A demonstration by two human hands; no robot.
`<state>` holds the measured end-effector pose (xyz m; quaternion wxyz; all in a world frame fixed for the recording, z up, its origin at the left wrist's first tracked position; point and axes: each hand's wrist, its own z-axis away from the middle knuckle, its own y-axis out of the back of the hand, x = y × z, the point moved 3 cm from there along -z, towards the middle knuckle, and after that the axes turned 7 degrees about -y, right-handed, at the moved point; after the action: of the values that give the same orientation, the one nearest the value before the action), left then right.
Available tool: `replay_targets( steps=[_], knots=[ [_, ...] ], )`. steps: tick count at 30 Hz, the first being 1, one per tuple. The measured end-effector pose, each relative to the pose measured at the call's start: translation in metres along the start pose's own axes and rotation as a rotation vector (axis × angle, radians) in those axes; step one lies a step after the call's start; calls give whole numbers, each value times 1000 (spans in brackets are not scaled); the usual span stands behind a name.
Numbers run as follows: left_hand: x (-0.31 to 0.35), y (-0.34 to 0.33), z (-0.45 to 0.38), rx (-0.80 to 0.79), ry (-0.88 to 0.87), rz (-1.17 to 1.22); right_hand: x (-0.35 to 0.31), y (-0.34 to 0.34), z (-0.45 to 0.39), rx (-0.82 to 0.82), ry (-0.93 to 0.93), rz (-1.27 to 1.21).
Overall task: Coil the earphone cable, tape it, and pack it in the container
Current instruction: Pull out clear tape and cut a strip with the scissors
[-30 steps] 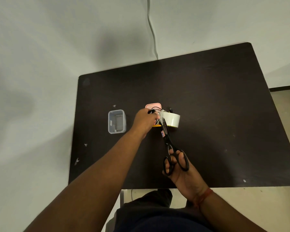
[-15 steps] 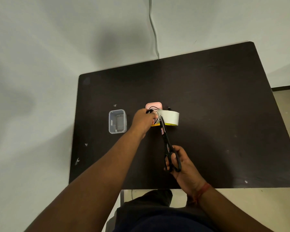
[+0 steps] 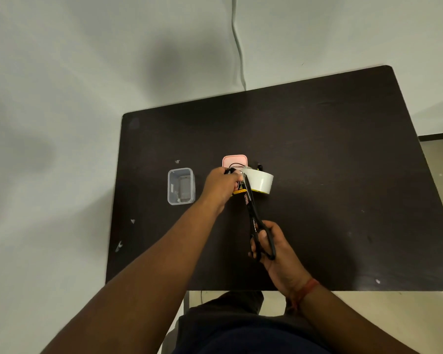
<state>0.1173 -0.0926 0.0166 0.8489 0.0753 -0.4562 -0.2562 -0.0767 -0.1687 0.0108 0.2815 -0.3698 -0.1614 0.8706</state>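
Scissors (image 3: 253,215) closed since; blade label unreadable.

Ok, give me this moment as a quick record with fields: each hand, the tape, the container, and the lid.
left hand: closed on the black earphone cable beside the tape roll
right hand: fingers through the handles of the black scissors, blades closed, tips at the tape
tape roll: white, on the table, right of the left hand
container: clear, open, left of the left hand, untouched
pink lid: flat on the table, behind the left hand
stage: taping; not yet packed
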Motion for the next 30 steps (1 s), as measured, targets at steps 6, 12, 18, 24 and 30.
replay_targets(
  steps=[6, 12, 18, 24, 30],
  knots=[
    [1, 3, -2, 29, 0, -13, 2, 1, 1, 19, 9, 6],
    [-2, 1, -1, 23, 0, -2, -7, 2, 4, 6, 30, 22],
    [0, 0, -2, 24, 11, 13, -14, 2, 3, 23, 45, 71],
    [-1, 4, -4, 40, 28, 72, -8, 14, 4, 62, 18, 132],
    [-2, 0, -4, 80, 39, 93, -18, 33, 11, 86, 13, 373]
  ],
)
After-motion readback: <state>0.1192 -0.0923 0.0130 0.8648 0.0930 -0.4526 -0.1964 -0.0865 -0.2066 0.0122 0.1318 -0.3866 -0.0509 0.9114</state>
